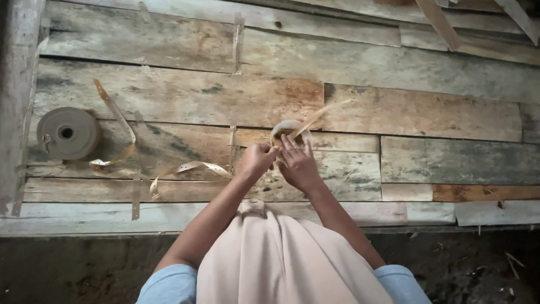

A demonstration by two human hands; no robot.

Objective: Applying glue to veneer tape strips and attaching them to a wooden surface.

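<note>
No packages, labels, signs or screens in view, only bare weathered boards

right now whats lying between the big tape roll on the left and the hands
In the head view, a loose, curling strip lies on the planks between the big roll and the left hand.

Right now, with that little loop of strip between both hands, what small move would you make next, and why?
Probably draw the loose end a little further round the small loop. The left hand and right hand both pinch the loop, and the end sticks out up and to the right, not yet laid against it.
</note>
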